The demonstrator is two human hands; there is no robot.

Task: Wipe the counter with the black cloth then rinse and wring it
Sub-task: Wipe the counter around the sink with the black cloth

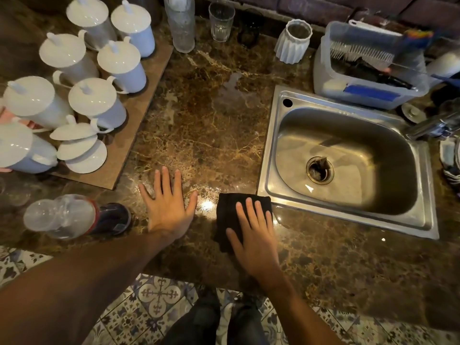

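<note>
The right hand (254,235) presses flat-fingered on the black cloth (236,215), low centre, just left of the sink (348,215). The left hand (166,207) rests spread on the bare counter (211,120). Best keep the palm flat and sweep toward the wet patch at upper centre. The sink holds nothing loose; the tub (368,93) at upper right holds brushes.

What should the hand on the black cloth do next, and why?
Probably slide the folded black cloth forward across the brown marble counter toward the wet patch. The right hand already presses flat on it at the counter's near edge, the left hand braces beside it, and the counter ahead looks unwiped.
</note>
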